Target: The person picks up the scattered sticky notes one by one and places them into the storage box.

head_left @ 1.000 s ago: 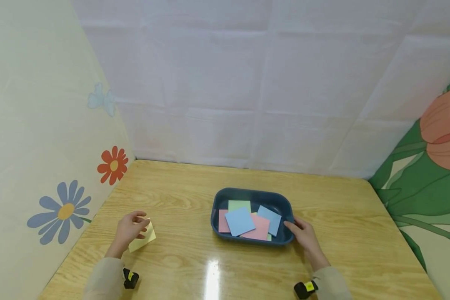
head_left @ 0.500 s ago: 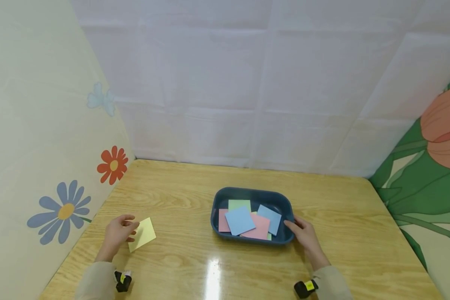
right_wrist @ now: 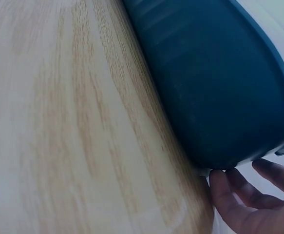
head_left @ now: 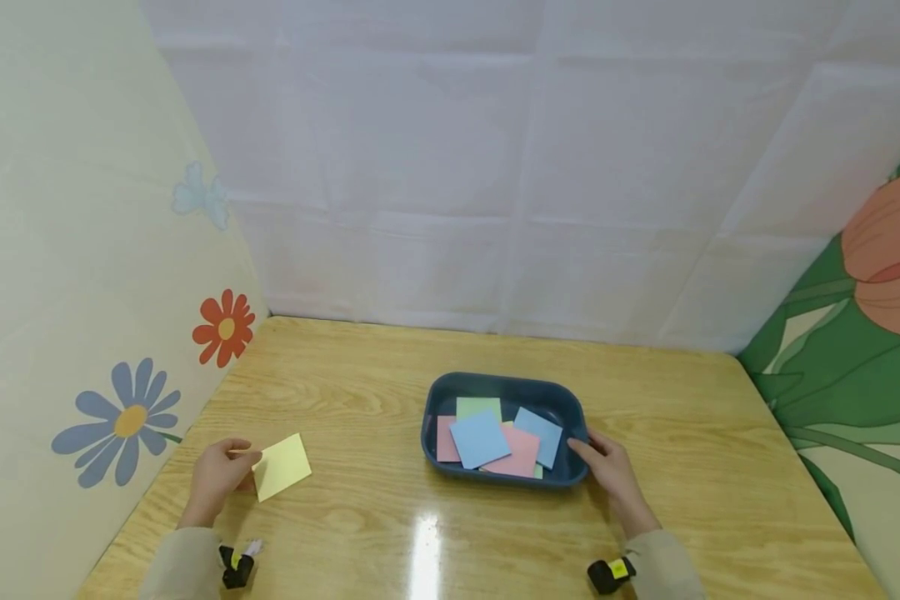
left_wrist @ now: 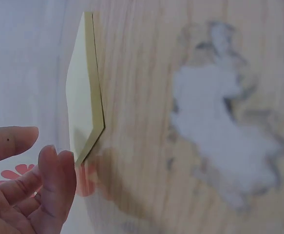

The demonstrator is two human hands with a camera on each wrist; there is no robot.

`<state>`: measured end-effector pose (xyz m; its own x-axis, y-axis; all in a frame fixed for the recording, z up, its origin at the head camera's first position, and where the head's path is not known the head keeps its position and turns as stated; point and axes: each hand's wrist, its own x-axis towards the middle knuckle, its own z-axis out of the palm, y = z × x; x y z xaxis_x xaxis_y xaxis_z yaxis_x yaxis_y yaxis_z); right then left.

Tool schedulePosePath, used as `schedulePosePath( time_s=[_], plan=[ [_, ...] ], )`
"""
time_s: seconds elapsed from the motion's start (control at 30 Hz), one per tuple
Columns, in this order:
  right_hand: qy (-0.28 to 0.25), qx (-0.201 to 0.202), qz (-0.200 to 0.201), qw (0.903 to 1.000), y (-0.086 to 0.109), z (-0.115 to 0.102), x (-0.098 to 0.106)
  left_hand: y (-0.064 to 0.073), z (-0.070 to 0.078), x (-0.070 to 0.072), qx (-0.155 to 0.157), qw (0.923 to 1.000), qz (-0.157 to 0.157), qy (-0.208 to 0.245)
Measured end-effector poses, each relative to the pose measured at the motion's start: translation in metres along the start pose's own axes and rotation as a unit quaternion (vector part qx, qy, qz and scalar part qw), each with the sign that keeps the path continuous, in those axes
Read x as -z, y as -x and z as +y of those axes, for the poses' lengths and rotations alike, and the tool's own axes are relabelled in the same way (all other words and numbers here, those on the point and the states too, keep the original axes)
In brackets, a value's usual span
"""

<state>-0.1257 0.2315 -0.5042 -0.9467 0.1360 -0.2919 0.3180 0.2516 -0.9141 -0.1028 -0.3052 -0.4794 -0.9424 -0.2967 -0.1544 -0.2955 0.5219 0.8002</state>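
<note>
A pad of yellow sticky notes (head_left: 282,467) lies on the table at the left; the left wrist view shows the pad (left_wrist: 85,92) edge-on, with some thickness. My left hand (head_left: 216,475) is at its left side, thumb and fingers parted. In the left wrist view the fingertips (left_wrist: 59,161) are close to the pad's near corner; whether they touch it I cannot tell. My right hand (head_left: 613,477) holds the right end of a dark blue plastic basin (head_left: 506,385), thumb over the rim and fingers against the outer wall (right_wrist: 215,97).
Inside the basin lie several sticky-note pads: blue (head_left: 480,439), pink (head_left: 523,454), green (head_left: 478,407), partly overlapping. The wooden table (head_left: 375,400) meets a white cloth (head_left: 420,167) at the back. Flower-printed cloths hang on both sides.
My left hand has drawn back leftward from above the yellow pad to its left side. The pad's left edge looks slightly shifted. The right hand and basin have stayed put.
</note>
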Motion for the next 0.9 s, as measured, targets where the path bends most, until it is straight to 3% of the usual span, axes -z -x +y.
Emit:
schedulePosePath(
  time_s=[0.3, 0.57, 0.9],
  plan=[
    [-0.003, -0.001, 0.001, 1.0, -0.0008, -0.0002, -0.0002, -0.0006, 0.0004, -0.0016, 0.009, 0.9995, -0.027, 0.017],
    [0.003, 0.003, 0.008, 1.0, -0.0007, -0.0006, -0.0007, -0.0009, 0.0031, -0.007, 0.017, 0.9994, -0.03, 0.001],
    [-0.001, -0.001, 0.003, 1.0, -0.0011, -0.0007, -0.0004, 0.0001, 0.0001, -0.0019, 0.016, 0.9994, -0.031, -0.006]
  ],
)
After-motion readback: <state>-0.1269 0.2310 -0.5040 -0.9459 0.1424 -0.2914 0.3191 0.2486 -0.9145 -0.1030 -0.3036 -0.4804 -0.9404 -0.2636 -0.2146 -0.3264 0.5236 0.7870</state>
